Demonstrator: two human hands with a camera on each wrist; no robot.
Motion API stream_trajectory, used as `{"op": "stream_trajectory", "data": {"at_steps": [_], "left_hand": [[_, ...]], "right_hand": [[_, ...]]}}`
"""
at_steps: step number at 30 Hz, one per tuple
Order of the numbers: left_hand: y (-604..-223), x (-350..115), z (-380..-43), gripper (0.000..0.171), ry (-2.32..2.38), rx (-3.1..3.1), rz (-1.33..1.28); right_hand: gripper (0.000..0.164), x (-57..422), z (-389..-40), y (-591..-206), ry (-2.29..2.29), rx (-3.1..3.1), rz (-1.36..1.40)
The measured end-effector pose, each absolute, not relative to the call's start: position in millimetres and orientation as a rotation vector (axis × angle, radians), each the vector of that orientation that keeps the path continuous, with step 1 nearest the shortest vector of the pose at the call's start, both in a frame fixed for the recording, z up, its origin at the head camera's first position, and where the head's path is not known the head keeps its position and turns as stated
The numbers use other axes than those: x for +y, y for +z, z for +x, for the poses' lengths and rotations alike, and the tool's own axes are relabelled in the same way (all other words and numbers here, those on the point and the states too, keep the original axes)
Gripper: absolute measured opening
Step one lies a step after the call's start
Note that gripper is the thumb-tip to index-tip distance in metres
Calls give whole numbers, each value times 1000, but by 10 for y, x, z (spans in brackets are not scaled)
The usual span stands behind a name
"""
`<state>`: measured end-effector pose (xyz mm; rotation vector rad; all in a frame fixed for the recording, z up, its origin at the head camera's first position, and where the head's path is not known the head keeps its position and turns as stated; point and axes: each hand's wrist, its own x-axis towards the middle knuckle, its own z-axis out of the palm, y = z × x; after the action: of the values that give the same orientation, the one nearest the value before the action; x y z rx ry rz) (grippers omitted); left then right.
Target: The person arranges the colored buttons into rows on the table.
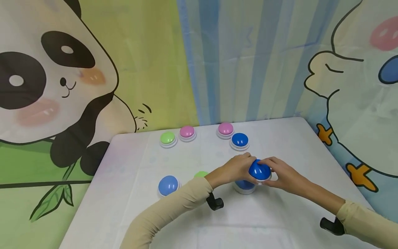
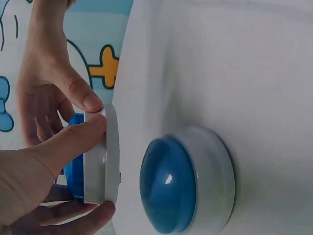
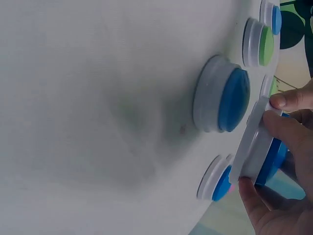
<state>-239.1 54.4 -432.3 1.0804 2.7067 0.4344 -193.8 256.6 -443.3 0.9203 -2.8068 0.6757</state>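
A dark blue dome push button (image 1: 259, 169) with a white base is held up off the table by both hands. My left hand (image 1: 237, 168) grips it from the left, thumb on the white base in the left wrist view. From the right, my right hand (image 1: 287, 175) grips the same button, its thumb tip close to the left thumb. Just below and behind the held one, another blue button (image 2: 168, 183) sits on the table, partly hidden in the head view.
The white table (image 1: 280, 221) bears more dome buttons: a blue one (image 1: 240, 139) and pink ones (image 1: 225, 128) at the back, a green one (image 1: 168, 137) back left, and a light blue one (image 1: 168, 185) nearer. A second green button (image 1: 201, 174) hides behind the left forearm. Printed curtains stand behind.
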Motion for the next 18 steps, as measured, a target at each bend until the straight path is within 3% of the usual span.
{"op": "stream_trajectory", "data": {"at_steps": [13,18], "left_hand": [[-4483,1412,-2366,74,203,2780,1206],[-4532,1551,-2419,74,226,2773,1166]], "right_hand": [[77,3275,-1841,-4589,522,-2739,883],[76,3352,-1880,-4646,471,-2755,834]]}}
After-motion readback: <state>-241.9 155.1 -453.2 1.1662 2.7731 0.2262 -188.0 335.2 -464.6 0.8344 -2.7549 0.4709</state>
